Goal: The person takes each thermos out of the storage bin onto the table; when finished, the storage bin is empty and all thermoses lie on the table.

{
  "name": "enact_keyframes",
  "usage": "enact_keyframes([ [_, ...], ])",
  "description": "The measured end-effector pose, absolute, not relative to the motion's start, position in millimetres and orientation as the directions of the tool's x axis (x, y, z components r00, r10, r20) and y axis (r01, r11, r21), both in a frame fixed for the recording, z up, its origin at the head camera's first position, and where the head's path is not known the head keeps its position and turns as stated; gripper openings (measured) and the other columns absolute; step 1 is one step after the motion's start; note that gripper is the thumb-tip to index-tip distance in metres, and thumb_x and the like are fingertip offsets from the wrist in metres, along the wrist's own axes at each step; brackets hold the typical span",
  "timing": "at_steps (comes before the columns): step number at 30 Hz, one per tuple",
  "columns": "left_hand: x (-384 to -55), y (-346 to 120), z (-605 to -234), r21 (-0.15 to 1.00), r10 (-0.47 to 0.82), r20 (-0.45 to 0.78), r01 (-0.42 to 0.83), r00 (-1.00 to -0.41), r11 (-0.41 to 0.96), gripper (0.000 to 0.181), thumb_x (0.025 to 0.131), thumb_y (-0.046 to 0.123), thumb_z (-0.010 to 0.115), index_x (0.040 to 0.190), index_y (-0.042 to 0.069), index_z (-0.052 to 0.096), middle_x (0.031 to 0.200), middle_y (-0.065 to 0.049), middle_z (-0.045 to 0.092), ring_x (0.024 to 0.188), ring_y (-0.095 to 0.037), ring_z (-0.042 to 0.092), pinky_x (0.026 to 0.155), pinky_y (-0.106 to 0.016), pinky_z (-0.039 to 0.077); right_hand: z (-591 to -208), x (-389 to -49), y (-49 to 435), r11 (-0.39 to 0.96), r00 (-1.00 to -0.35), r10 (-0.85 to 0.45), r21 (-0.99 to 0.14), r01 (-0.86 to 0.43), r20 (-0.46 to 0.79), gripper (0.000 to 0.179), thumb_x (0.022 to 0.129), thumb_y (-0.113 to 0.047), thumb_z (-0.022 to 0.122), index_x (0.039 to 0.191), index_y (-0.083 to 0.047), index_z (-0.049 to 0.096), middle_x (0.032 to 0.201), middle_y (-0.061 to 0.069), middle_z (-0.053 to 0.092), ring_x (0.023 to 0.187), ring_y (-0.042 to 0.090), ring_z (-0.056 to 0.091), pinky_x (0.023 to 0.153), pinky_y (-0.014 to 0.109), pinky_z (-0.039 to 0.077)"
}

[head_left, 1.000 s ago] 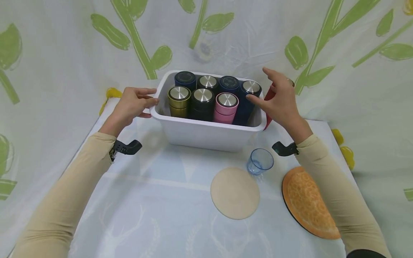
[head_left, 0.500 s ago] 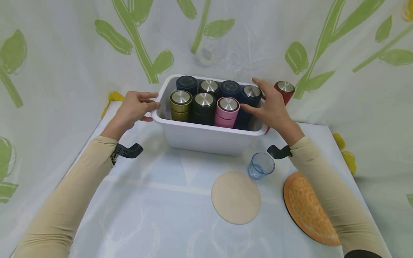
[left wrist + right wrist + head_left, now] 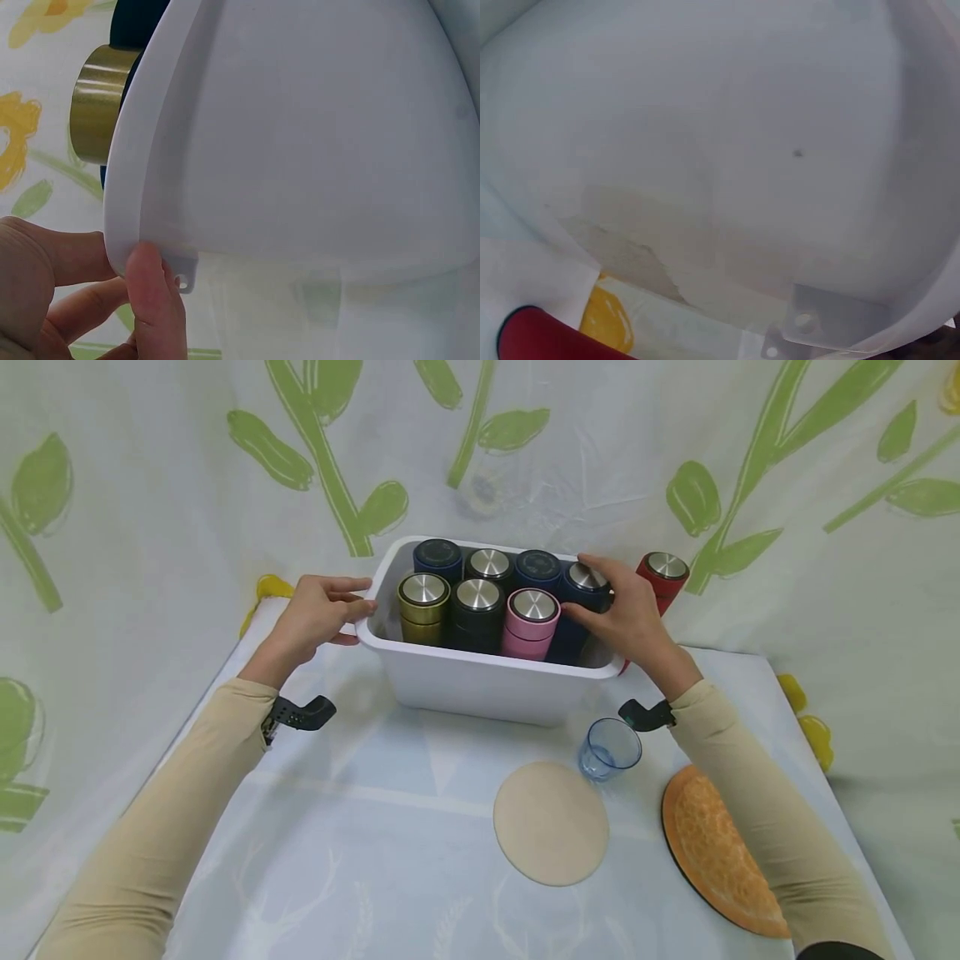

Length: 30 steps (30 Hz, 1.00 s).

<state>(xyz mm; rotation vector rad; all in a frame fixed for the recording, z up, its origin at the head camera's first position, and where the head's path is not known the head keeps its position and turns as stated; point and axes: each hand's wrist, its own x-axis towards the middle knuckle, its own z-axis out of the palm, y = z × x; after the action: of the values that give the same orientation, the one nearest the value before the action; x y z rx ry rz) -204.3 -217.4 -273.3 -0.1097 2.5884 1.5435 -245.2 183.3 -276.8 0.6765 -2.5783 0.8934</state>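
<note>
A white plastic bin (image 3: 480,683) stands at the back of the table, packed with several upright thermoses. My left hand (image 3: 317,622) pinches the bin's left rim, thumb and fingers at its edge beside a small holed tab in the left wrist view. Inside the bin's right end, my right hand (image 3: 626,608) grips a navy thermos (image 3: 576,639) with a steel lid near its top. Next to it stand a pink thermos (image 3: 528,631), a black thermos (image 3: 477,627) and a gold thermos (image 3: 422,614). The right wrist view shows mainly the bin's end wall (image 3: 705,150).
Outside the bin's right end is a red thermos (image 3: 663,578). In front sit a blue glass (image 3: 609,750), a round beige mat (image 3: 551,827) and an orange mat (image 3: 712,852), partly behind the right forearm. A patterned curtain (image 3: 480,460) hangs close behind.
My right hand has moved left and down from beside the bin's right end and taken hold of the navy thermos. The left hand stays on the rim. The view has shifted slightly.
</note>
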Motion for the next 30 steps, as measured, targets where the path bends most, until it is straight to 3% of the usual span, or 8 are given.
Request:
enact_keyframes([
  [16,-201,-218,-276,0.872,0.001,-0.146,-0.128,-0.989,0.472,0.051,0.101,0.02,0.061,0.149,0.007,0.048,0.138,-0.021,0.056,0.112,-0.035,0.059,0.069,-0.027,0.06,-276,-237,182,0.712,-0.838,-0.299,-0.477,-0.515,0.457,0.066,0.083,-0.02,0.083,0.141,-0.004,0.056,0.137,0.017,0.058,0.124,0.032,0.053,0.098,0.048,0.048],
  [25,-202,-221,-273,0.875,0.006,-0.14,-0.12,-0.99,0.47,0.051,0.101,0.019,0.062,0.148,0.006,0.048,0.137,-0.021,0.057,0.11,-0.033,0.06,0.068,-0.027,0.06,-269,-233,183,0.703,-0.8,-0.287,-0.452,-0.549,0.526,0.066,0.082,-0.021,0.085,0.14,-0.003,0.057,0.133,0.016,0.061,0.117,0.028,0.055,0.086,0.043,0.049],
  [30,-204,-219,-272,0.877,0.017,-0.138,-0.114,-0.99,0.466,0.052,0.101,0.02,0.062,0.148,0.006,0.048,0.137,-0.021,0.057,0.11,-0.034,0.06,0.069,-0.027,0.06,-263,-227,184,0.721,-0.794,-0.268,-0.434,-0.541,0.545,0.065,0.085,-0.021,0.082,0.142,-0.005,0.056,0.131,0.016,0.061,0.102,0.026,0.053,0.072,0.033,0.046],
])
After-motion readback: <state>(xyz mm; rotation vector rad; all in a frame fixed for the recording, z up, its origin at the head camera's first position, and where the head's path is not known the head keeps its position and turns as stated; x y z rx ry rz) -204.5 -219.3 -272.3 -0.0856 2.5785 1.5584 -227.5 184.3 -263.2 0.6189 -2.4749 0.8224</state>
